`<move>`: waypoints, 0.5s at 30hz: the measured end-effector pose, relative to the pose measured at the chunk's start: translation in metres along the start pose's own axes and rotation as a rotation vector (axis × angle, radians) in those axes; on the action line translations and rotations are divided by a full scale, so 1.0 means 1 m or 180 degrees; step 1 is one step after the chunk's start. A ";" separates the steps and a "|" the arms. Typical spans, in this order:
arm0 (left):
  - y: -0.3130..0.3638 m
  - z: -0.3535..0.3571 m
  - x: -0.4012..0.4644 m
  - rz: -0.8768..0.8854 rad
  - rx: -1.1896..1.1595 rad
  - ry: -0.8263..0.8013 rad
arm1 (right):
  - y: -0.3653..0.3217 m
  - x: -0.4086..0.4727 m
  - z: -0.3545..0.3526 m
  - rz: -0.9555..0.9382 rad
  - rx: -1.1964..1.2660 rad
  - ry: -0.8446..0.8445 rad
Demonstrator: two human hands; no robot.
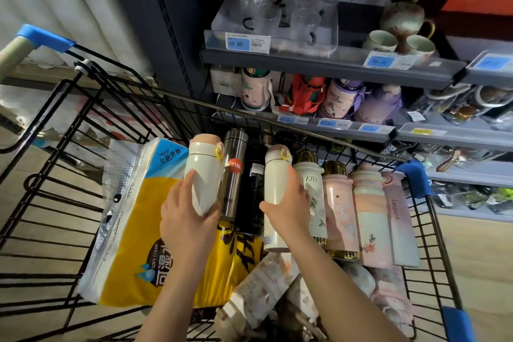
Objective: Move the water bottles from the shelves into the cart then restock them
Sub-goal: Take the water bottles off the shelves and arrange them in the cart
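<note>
My left hand (186,216) grips a cream bottle with a peach lid (202,166) above the black wire cart (72,125). My right hand (288,203) grips a second cream bottle with a peach lid (276,175) beside it. Between the two lie a steel bottle with a red 316L sticker (232,172) and a black bottle (252,189). To the right in the cart lie a white floral bottle (315,203), a pink floral bottle (340,208), a pink-and-mint bottle (370,216) and a pastel box (401,219). More floral bottles (263,286) lie near the cart's front.
A yellow and blue tissue pack (133,225) fills the cart's left side. Behind the cart, shelves hold children's bottles (341,98), a glass jug set (277,16) and ceramic cups (399,36). Packaged goods hang at the right (472,108). The cart handle (33,41) is at the upper left.
</note>
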State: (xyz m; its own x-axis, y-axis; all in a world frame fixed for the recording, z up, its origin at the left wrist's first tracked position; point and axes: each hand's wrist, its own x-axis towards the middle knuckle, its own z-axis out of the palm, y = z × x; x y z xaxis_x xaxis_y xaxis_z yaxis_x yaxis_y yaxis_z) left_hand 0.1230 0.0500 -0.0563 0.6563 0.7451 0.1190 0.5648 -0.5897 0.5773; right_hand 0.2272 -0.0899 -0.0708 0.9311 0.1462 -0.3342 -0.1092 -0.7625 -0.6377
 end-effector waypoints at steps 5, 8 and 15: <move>0.047 -0.002 -0.009 0.0224 -0.0386 0.0220 | 0.007 -0.022 -0.041 -0.0256 0.1319 0.0044; 0.088 0.002 -0.024 0.0400 -0.0637 0.0299 | 0.017 -0.033 -0.094 -0.0543 0.1717 0.0286; 0.224 0.040 -0.109 0.1068 -0.1014 0.0321 | 0.103 -0.049 -0.250 -0.1014 0.2088 0.0918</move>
State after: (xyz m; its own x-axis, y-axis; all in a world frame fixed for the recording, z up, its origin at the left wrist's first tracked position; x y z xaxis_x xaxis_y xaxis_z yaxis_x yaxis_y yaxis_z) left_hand 0.1977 -0.1762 0.0277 0.7154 0.5656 0.4102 0.1378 -0.6898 0.7108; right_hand 0.2578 -0.3331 0.0537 0.9959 0.0573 0.0699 0.0787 -0.1700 -0.9823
